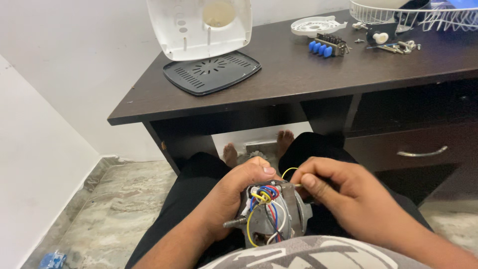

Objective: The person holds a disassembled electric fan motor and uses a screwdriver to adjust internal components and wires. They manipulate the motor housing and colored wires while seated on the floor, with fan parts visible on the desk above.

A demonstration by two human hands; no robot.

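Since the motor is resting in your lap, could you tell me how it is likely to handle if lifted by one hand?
The motor looks like solid metal, so it is probably heavy for its size. Its rounded body might roll if set down. The wires look thin and floppy, so they would likely snag; the left hand cups the casing instead.

I see my left hand (234, 197) wrapped around a grey motor (275, 214) in my lap, its red, blue, yellow and white wires (266, 194) bunched on top. My right hand (343, 194) pinches a yellow wire (289, 172) just beside it. On the far dark surface (298, 74) lie a white housing (199, 27), a black grille plate (211, 72) and a blue-buttoned switch block (326, 47).
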